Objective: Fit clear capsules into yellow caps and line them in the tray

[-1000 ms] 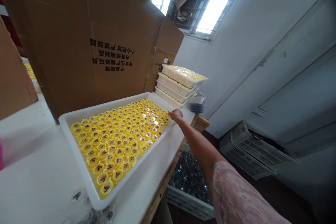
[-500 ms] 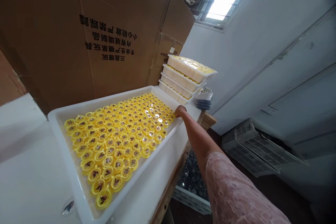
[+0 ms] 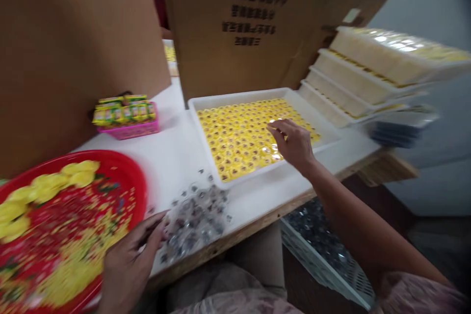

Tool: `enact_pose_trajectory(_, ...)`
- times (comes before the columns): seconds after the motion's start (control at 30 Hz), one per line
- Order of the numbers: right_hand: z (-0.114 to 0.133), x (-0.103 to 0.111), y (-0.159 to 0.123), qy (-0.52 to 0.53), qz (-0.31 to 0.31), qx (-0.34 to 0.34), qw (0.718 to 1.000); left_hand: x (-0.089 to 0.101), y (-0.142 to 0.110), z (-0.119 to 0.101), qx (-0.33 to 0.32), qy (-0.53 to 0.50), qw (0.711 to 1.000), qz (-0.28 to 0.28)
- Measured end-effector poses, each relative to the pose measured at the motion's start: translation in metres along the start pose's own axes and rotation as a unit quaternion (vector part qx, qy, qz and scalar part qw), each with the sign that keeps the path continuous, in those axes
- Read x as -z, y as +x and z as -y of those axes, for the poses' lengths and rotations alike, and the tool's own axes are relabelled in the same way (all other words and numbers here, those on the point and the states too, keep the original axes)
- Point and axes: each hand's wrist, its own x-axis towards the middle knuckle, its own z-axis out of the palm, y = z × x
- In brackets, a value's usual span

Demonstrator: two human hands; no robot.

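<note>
Fingers of the left hand [image 3: 127,257] are curling loosely, thumb near forefinger, beside small, clear, round plastic pieces [image 3: 198,216] with dark centres; whether they are gripping one, an onlooker cannot tell. At far left, a round red plastic basin [image 3: 139,171] is holding yellow discs [image 3: 47,186]. Behind it, a pink rectangular basket [image 3: 134,131] is carrying green-and-yellow packets [image 3: 136,112]. The clear pieces are lying on the white tabletop [image 3: 172,157], between basin and a shallow white rectangular tray [image 3: 253,175] of round yellow cups [image 3: 235,142]. The right hand [image 3: 297,146], earlier at the tray's end beside the stacked white trays [image 3: 371,56], is now hovering over the cups, fingers bent and tips close; any grip is unclear. This shift is apparently bringing both hands nearer the loose pieces.
</note>
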Motion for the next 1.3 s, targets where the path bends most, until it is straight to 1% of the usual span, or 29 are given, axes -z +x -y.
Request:
enact_pose_trajectory(0.03, 0.029, -0.007, -0.015, 0.064, 0.026, 0.062, 0.996, 0.007, -0.001, 0.004, -0.002, 0.019, 1.000, 0.006)
enact_pose_trajectory(0.07, 0.057, -0.014, -0.031, 0.121, 0.074, 0.114, 0.983, 0.014, -0.001, 0.008, 0.003, 0.020, 1.000, 0.018)
enact_pose_trajectory(0.1, 0.083, -0.021, -0.046, 0.161, 0.131, 0.158, 0.965, 0.019, -0.001, 0.011, 0.006, 0.016, 1.000, 0.023)
enact_pose_trajectory(0.13, 0.107, -0.029, -0.060, 0.180, 0.179, 0.179, 0.951, 0.024, -0.002, 0.013, 0.007, 0.012, 0.999, 0.030)
enact_pose_trajectory(0.2, 0.145, -0.046, -0.080, 0.173, 0.248, 0.182, 0.936, 0.033, -0.005, 0.016, 0.003, 0.012, 0.999, 0.033)
enact_pose_trajectory(0.23, 0.158, -0.055, -0.087, 0.152, 0.272, 0.172, 0.935, 0.038, -0.007, 0.017, -0.002, 0.017, 0.999, 0.035)
enact_pose_trajectory(0.33, 0.183, -0.079, -0.096, 0.052, 0.319, 0.138, 0.936, 0.055, -0.008, 0.020, -0.020, 0.036, 0.999, 0.027)
enact_pose_trajectory(0.37, 0.187, -0.085, -0.097, 0.024, 0.331, 0.132, 0.934, 0.063, -0.005, 0.022, -0.027, 0.046, 0.998, 0.018)
enact_pose_trajectory(0.43, 0.194, -0.094, -0.098, 0.002, 0.347, 0.130, 0.929, 0.083, 0.007, 0.028, -0.044, 0.078, 0.996, -0.020)
enact_pose_trajectory(0.53, 0.199, -0.100, -0.100, 0.013, 0.351, 0.148, 0.925, 0.121, 0.033, 0.037, -0.066, 0.156, 0.980, -0.107)
enact_pose_trajectory(0.57, 0.201, -0.100, -0.101, 0.010, 0.347, 0.156, 0.925, 0.134, 0.043, 0.039, -0.069, 0.199, 0.968, -0.135)
enact_pose_trajectory(0.63, 0.204, -0.099, -0.103, -0.006, 0.336, 0.171, 0.926, 0.157, 0.063, 0.040, -0.070, 0.302, 0.934, -0.177)
enact_pose_trajectory(0.67, 0.205, -0.099, -0.105, -0.016, 0.328, 0.177, 0.928, 0.165, 0.074, 0.039, -0.073, 0.347, 0.915, -0.192)
enact_pose_trajectory(0.7, 0.206, -0.099, -0.107, -0.024, 0.317, 0.182, 0.931, 0.171, 0.085, 0.038, -0.076, 0.372, 0.904, -0.198)
enact_pose_trajectory(0.73, 0.207, -0.100, -0.109, -0.029, 0.304, 0.184, 0.934, 0.173, 0.096, 0.036, -0.081, 0.385, 0.897, -0.200)
enact_pose_trajectory(0.8, 0.209, -0.101, -0.112, -0.032, 0.279, 0.184, 0.942, 0.170, 0.118, 0.032, -0.086, 0.400, 0.890, -0.200)
enact_pose_trajectory(0.9, 0.210, -0.101, -0.118, -0.024, 0.258, 0.180, 0.949, 0.154, 0.147, 0.029, -0.086, 0.421, 0.882, -0.192)
enact_pose_trajectory(1.0, 0.210, -0.096, -0.124, 0.001, 0.249, 0.181, 0.952, 0.139, 0.166, 0.031, -0.087, 0.434, 0.881, -0.166)
enact_pose_trajectory(1.07, 0.208, -0.094, -0.129, 0.019, 0.245, 0.178, 0.953, 0.135, 0.171, 0.034, -0.091, 0.440, 0.881, -0.148)
enact_pose_trajectory(1.13, 0.206, -0.095, -0.133, 0.037, 0.243, 0.174, 0.954, 0.136, 0.171, 0.037, -0.102, 0.445, 0.880, -0.130)
enact_pose_trajectory(1.3, 0.201, -0.109, -0.137, 0.090, 0.232, 0.169, 0.954, 0.142, 0.152, 0.046, -0.149, 0.446, 0.879, -0.081)
